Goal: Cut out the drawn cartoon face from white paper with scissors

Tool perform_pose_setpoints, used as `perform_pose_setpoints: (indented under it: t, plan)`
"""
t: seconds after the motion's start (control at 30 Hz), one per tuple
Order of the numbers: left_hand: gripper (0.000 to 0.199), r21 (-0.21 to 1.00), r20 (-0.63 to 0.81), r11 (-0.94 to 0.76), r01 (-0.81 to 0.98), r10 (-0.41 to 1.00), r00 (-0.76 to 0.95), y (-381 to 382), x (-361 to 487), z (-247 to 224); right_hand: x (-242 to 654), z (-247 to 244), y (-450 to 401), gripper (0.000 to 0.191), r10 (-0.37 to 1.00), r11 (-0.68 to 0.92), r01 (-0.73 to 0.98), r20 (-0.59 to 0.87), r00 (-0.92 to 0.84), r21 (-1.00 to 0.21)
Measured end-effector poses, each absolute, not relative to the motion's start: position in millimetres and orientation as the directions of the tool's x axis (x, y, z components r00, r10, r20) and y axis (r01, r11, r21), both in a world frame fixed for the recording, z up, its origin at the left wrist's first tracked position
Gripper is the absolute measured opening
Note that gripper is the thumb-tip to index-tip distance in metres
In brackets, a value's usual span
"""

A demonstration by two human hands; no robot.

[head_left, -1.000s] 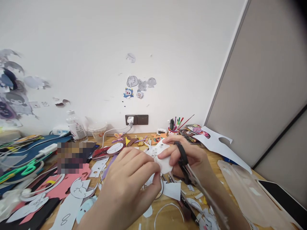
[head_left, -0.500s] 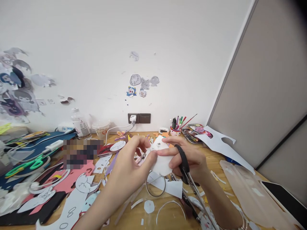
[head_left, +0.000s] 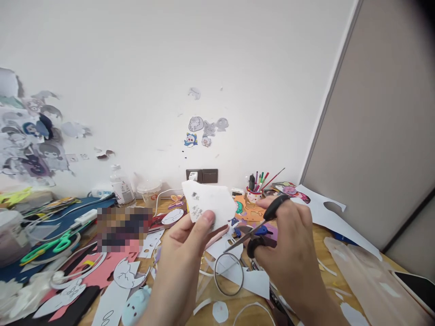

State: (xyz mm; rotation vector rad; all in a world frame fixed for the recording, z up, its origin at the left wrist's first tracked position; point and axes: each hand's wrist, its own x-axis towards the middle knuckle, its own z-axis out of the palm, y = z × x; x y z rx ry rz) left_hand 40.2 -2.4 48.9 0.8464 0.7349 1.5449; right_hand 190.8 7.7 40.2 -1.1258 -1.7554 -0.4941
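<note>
Between the thumb and fingers of my left hand is a white piece of paper with small dark marks near its left edge. My right hand grips black-handled scissors, fingers in the loops and blades apart, pointing left toward the space below the paper. The blades do not touch the paper. Under the hands, a round clear disc with a dark rim rests over white paper scraps on the wooden desk.
Pink paper, green-handled scissors and cables crowd the left. A pen cup, an orange sheet and a bottle stand or lie toward the wall. A translucent sheet and a tablet are at right.
My right hand has let go of the paper and moved right, swinging the scissors from hanging down to pointing left with spread blades. My left hand alone now holds the paper, turned differently.
</note>
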Motion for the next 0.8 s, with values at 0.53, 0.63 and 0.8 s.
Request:
perform_pose_setpoints:
  t: [0.53,0.63,0.8]
  plan:
    - [0.026,0.749,0.067,-0.097,-0.656,0.995,-0.07,-22,51,55,182,37,2,0.028,0.501,0.225,0.974,0.857,-0.123,0.008]
    - [0.027,0.765,0.044,-0.068,-0.641,0.998,-0.054,-24,50,55,182,36,4,0.032,0.502,0.227,0.974,0.857,-0.117,0.0]
    - [0.024,0.781,0.048,-0.098,-0.617,0.994,-0.097,-25,52,56,182,35,5,0.032,0.51,0.213,0.977,0.855,-0.097,-0.016]
